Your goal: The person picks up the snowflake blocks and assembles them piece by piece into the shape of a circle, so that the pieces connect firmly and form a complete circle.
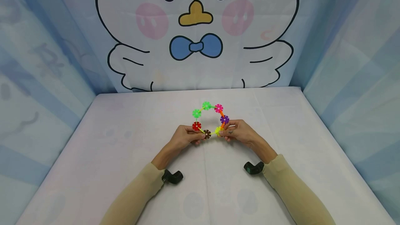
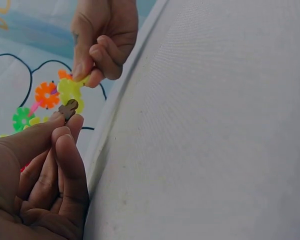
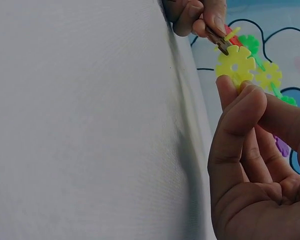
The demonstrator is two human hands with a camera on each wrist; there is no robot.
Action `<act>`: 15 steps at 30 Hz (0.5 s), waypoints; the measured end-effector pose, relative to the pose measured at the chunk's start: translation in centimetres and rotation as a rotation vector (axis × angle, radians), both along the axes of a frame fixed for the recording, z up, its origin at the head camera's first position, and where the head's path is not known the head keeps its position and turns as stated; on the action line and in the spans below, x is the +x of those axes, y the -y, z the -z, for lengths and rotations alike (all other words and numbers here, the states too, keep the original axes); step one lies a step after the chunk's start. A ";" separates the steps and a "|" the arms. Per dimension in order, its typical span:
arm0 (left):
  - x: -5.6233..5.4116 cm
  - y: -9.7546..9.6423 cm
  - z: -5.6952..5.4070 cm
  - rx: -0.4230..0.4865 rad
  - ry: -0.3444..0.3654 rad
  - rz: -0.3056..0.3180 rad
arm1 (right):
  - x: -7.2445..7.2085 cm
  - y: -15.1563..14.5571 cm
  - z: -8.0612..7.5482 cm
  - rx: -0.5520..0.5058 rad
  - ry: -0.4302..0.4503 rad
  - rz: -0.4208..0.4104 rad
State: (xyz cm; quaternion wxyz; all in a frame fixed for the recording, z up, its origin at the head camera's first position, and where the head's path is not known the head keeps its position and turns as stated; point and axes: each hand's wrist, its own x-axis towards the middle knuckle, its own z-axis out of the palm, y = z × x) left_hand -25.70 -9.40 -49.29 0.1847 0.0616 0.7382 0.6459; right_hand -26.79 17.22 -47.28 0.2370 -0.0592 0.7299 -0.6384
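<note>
A ring of linked plastic snowflake discs, in green, pink, purple, yellow, brown and red, is held up over the table's middle. My left hand [image 1: 185, 137] pinches the brown disc [image 1: 207, 134] between thumb and fingers, close beside the red disc [image 1: 196, 126]. On the other side my right hand [image 1: 239, 132] pinches a yellow disc [image 3: 234, 65] near its edge. The purple disc [image 1: 224, 119] sits just above the right fingers. At the ring's far side are green discs [image 1: 206, 105] and a pink disc [image 1: 218, 108]. In the left wrist view, the brown and yellow discs meet between the hands.
A white cloth covers the table [image 1: 125, 183], with a crease down its middle. Behind it hangs a curtain [image 1: 197, 75] printed with a cartoon face and blue bow tie. Patterned blue curtains [image 1: 40, 79] stand at both sides. Dark wrist cameras [image 1: 173, 177] sit at the cuffs.
</note>
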 end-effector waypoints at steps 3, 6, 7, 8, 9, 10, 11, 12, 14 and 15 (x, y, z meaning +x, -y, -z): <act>0.0 0.0 0.1 0.003 0.001 -0.008 | 0.0 0.0 0.1 0.006 -0.003 0.003; 0.0 -0.1 0.0 0.005 0.010 -0.018 | 0.0 0.0 0.1 0.010 0.004 0.002; 0.1 -0.1 -0.1 0.001 0.011 -0.019 | 0.0 0.1 0.1 0.009 0.010 0.005; 0.1 -0.1 -0.2 -0.002 0.009 -0.018 | 0.0 0.1 0.1 0.009 0.015 0.005; 0.1 0.0 -0.2 -0.003 0.012 -0.019 | 0.0 0.1 0.1 0.007 0.019 0.005; 0.1 0.0 -0.2 -0.004 0.014 -0.020 | 0.0 0.1 0.1 0.005 0.020 -0.001; 0.1 0.0 -0.2 -0.010 0.009 -0.015 | 0.0 0.1 0.1 0.003 0.018 -0.007; 0.1 0.0 -0.2 -0.011 0.011 -0.013 | 0.0 0.1 0.0 0.003 0.020 -0.008; 0.1 0.0 -0.2 -0.005 0.020 -0.007 | 0.0 0.1 0.0 0.004 0.024 -0.012; 0.0 0.0 -0.2 -0.001 0.025 -0.004 | 0.0 0.0 0.0 0.005 0.023 -0.017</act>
